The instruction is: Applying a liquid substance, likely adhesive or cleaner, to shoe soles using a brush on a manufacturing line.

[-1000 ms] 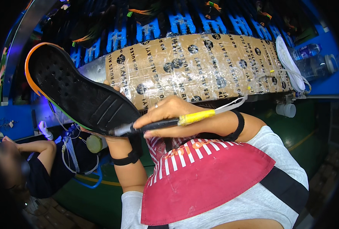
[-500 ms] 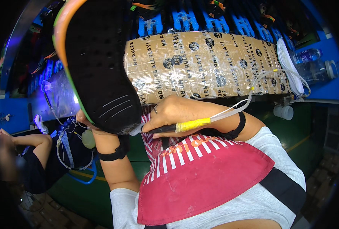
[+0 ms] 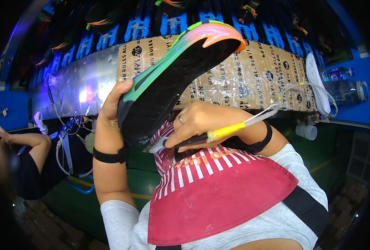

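A shoe sole (image 3: 168, 89), black inside with a green-to-orange sidewall, is tilted up over the bench. My left hand (image 3: 113, 102) grips it by the side near its lower end, the thumb lying on the green wall. In my right hand (image 3: 199, 125) is a brush (image 3: 223, 132) with a dark handle, yellow wrapping and a clear tube leading off to the right. Its pale bristles sit just below the lower tip of the sole; whether they touch it I cannot tell.
A printed cardboard sheet (image 3: 272, 79) under clear tape covers the bench beside bare metal (image 3: 85, 79). Behind stand blue racks (image 3: 137, 30) with dark, bright-edged pieces. At right are a white curved piece (image 3: 316, 85), bottles (image 3: 338, 89) and a cup (image 3: 307, 132). Another person's arm (image 3: 30, 141) shows at left.
The sole has swung from upright at the left to a slant toward the upper right, its coloured sidewall now showing. My right hand and brush have shifted slightly right.
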`<action>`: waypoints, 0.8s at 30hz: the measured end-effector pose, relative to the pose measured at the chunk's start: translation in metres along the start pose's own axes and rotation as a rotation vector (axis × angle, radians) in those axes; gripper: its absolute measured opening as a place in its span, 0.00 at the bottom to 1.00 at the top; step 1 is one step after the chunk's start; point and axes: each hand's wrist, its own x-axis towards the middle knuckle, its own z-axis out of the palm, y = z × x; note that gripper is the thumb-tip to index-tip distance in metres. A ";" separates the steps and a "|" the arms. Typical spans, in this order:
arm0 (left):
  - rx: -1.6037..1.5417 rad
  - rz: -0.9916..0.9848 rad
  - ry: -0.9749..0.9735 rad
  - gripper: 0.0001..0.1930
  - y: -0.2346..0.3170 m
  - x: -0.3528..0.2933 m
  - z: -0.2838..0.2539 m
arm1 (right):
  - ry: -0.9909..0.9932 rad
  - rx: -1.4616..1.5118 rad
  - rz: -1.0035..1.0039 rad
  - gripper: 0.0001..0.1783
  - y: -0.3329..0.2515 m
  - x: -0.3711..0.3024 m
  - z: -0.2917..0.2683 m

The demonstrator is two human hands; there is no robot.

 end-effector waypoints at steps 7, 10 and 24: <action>0.204 -0.147 0.169 0.24 0.008 0.007 0.012 | -0.048 -0.205 0.062 0.14 0.002 0.000 0.004; 0.127 -0.216 0.174 0.24 0.007 0.008 0.012 | -0.042 -0.106 0.036 0.13 0.000 -0.006 -0.001; 0.323 -0.243 0.226 0.22 0.017 0.005 0.001 | 0.137 -0.183 0.044 0.14 0.006 -0.016 0.000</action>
